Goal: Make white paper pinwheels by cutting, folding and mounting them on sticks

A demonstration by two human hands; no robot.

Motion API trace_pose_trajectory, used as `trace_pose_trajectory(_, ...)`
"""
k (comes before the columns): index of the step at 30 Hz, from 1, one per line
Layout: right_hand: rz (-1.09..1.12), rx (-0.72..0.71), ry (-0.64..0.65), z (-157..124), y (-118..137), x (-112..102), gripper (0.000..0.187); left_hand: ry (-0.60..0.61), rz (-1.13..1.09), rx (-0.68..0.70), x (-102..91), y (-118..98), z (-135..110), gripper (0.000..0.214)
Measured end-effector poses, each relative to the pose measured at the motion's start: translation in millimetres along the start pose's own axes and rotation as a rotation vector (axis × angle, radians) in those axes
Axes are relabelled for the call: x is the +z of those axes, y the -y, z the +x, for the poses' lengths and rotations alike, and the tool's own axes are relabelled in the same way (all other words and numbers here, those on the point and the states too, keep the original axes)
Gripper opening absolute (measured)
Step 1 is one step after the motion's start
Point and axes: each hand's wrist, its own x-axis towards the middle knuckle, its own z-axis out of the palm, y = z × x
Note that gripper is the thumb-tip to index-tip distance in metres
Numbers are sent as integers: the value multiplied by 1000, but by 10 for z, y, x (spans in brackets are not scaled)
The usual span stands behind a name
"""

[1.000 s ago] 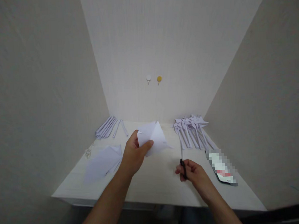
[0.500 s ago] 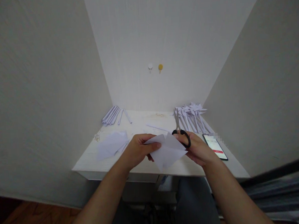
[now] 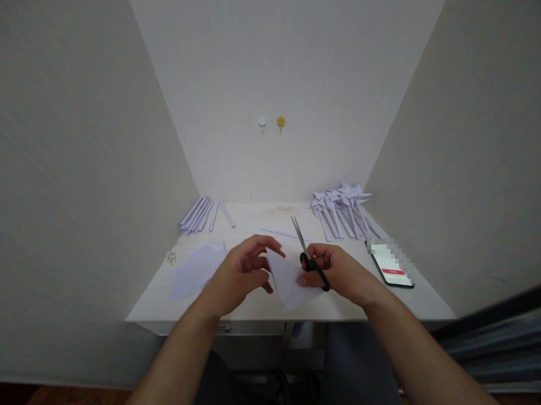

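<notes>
My right hand [image 3: 333, 272] is closed around the black handles of a pair of scissors [image 3: 300, 237], whose blades point up and away. Its thumb also pins a white sheet of paper [image 3: 287, 280] that hangs tilted above the table's front edge. Beside the paper's left edge, my left hand [image 3: 249, 267] is open, its fingers curved and apart. Whether a fingertip touches the paper I cannot tell. Beyond both hands lies a thin paper stick [image 3: 281, 232].
Loose white sheets [image 3: 196, 270] lie on the white table [image 3: 248, 219] at left, behind them rolled paper tubes [image 3: 196, 215]. Paper pinwheels [image 3: 341, 205] are piled at the back right, near a phone [image 3: 392, 268]. Two hooks [image 3: 281, 122] are on the back wall; side walls enclose the table.
My left hand has loosened from the paper and its fingers have spread. The paper has turned in my right hand, and the scissors have shifted left and tilted.
</notes>
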Motion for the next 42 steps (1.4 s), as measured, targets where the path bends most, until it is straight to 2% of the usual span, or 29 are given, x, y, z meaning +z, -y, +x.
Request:
trace_pose_trajectory(3, 57, -115, -95, 0, -29, 57, 49, -177, -247, 16, 39, 122, 18, 43)
trace_pose_trajectory(5, 77, -184, -166, 6, -64, 106, 49, -273, -186, -61, 111, 224, 19, 39)
trace_pose_trajectory(7, 73, -216, -204, 7, -86, 145, 48, -276, -12, -104, 178, 293, 7, 33)
trace_pose_trajectory(9, 71, -220, -210, 1, -80, 164, 47, -270, 126, -87, 210, 295, -14, 26)
trace_pose_trajectory(15, 30, -250, -183, -12, 48, 206, 43, -173, 264, -76, 138, 14, -62, 12)
trace_pose_trajectory(20, 39, -276, -96, 35, 55, 357, 42, -318, 220, -9, 93, -126, -112, 17)
trace_pose_trajectory(23, 53, -309, -106, 43, 57, 441, 42, -377, 148, 5, 67, -152, -154, 22)
trace_pose_trajectory(28, -55, -357, -128, -6, 177, 500, 38, -346, 178, -6, 19, -254, -190, 26)
trace_pose_trajectory(30, -86, -392, -125, -21, 216, 522, 36, -389, 119, 35, 43, -285, -193, 30)
trace_pose_trajectory(32, -90, -435, -176, -19, 229, 553, 33, -457, 5, 77, 98, -288, -193, 41)
trace_pose_trajectory(34, -83, -476, -280, 1, 225, 585, 29, -457, -64, 50, 161, -270, -187, 52)
trace_pose_trajectory(37, -65, -513, -352, 40, 219, 612, 28, -378, 10, 82, 226, -256, -183, 44)
trace_pose_trajectory(42, -2, -504, -317, 56, 221, 563, 31, -373, 82, 148, 254, -335, -226, 28)
